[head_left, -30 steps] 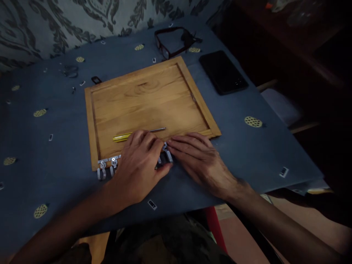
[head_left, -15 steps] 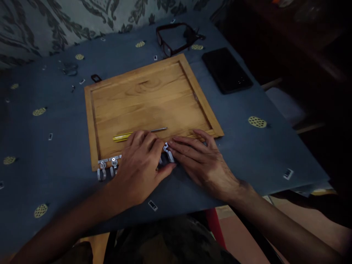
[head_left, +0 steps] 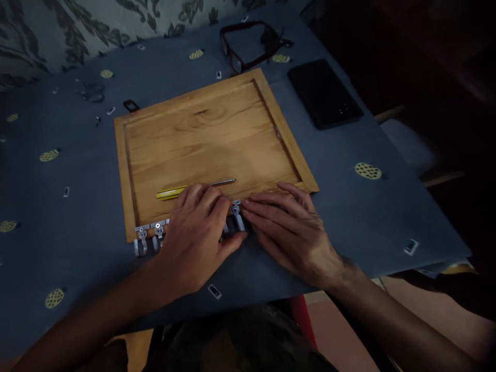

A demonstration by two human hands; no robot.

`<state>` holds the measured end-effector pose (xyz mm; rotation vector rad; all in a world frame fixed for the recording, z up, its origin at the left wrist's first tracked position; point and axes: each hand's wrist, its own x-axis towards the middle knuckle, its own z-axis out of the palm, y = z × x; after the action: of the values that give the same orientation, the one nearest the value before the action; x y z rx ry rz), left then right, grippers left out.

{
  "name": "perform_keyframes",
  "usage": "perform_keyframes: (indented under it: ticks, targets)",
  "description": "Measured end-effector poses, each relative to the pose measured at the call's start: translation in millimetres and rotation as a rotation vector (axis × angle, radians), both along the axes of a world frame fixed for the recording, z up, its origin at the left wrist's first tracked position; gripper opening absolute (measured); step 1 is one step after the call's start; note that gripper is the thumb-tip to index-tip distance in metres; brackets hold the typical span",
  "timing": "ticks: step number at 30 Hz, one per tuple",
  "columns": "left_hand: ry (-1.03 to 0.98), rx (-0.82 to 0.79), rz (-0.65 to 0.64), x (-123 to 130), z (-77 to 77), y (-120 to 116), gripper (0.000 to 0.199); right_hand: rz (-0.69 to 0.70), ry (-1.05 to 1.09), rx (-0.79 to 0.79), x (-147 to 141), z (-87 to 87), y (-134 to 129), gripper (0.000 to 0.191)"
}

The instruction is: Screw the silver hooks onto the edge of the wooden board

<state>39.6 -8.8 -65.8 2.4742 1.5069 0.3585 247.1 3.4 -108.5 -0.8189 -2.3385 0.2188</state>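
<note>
A framed wooden board [head_left: 201, 137] lies on the table, and a metal hook rail [head_left: 153, 227] runs along its near edge, with hooks hanging over toward me. My left hand [head_left: 199, 232] is closed over the middle of that rail, thumb on the near side, hiding part of it. At the rail's right part, my right hand [head_left: 292, 232] rests with fingers stretched out along the board's near edge, its fingertips beside a hook [head_left: 237, 212]. Behind my left knuckles, a yellow-handled screwdriver [head_left: 170, 194] lies on the board, its tip pointing right.
A pair of glasses [head_left: 244, 67] sits beyond the board, and a black phone [head_left: 323, 93] lies to its right. A small dark metal loop [head_left: 130, 106] shows at the far left corner. A blue patterned cloth [head_left: 89, 206] covers the table; its near edge is close to my body.
The view has shifted slightly. My right fingertips have slid a little to the right, showing more of the hook beside them. My left hand keeps its place on the rail.
</note>
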Motion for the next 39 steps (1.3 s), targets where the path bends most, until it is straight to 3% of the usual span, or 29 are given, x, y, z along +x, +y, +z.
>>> perform_keyframes:
  ticks: [8, 15, 39]
  targets:
    - [0.008, 0.006, -0.005, 0.7, 0.4, -0.3, 0.021, 0.022, -0.033, -0.045, 0.6, -1.2, 0.7, 0.038]
    - [0.014, 0.01, -0.004, 1.2, 0.1, 0.9, 0.022, -0.003, -0.023, -0.025, -1.8, -5.0, -0.7, 0.024]
    - [0.04, 0.096, -0.025, -0.1, -0.5, -0.4, 0.024, 0.014, -0.065, -0.001, -1.4, -0.3, -0.4, 0.016]
